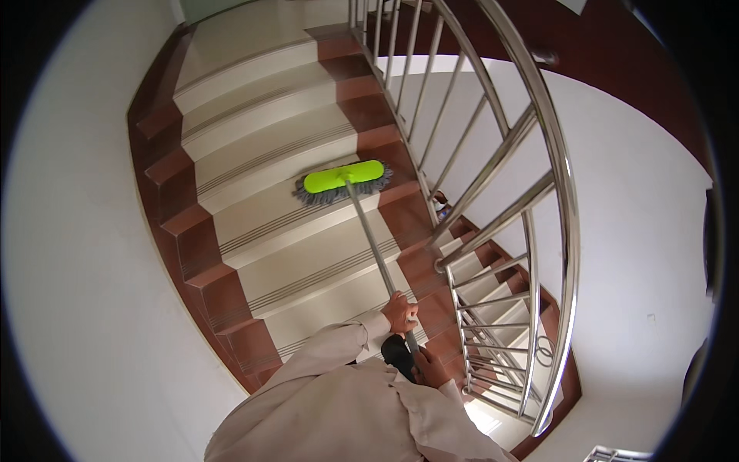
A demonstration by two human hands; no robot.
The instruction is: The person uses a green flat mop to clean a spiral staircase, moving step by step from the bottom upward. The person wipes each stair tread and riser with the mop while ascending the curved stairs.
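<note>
A dust mop with a lime-green head (323,179) and grey fringe lies across a stair tread (257,222), towards its right side. Its grey metal handle (372,237) slopes back down the stairs to my body. My left hand (400,312) is wrapped around the handle in front of my torso. Lower down, close to the handle's end, my right hand (430,368) grips it too. Part of the right hand is hidden by the beige sleeve and shirt (346,404). Below my hands a black shoe (397,353) shows on the steps.
A stainless steel railing (554,144) with bars curves along the right. Beyond it a lower flight (485,271) descends. A white wall (86,231) with red-brown skirting (173,254) bounds the left. Small items (441,201) sit behind the bars. A pale landing (248,34) tops the flight.
</note>
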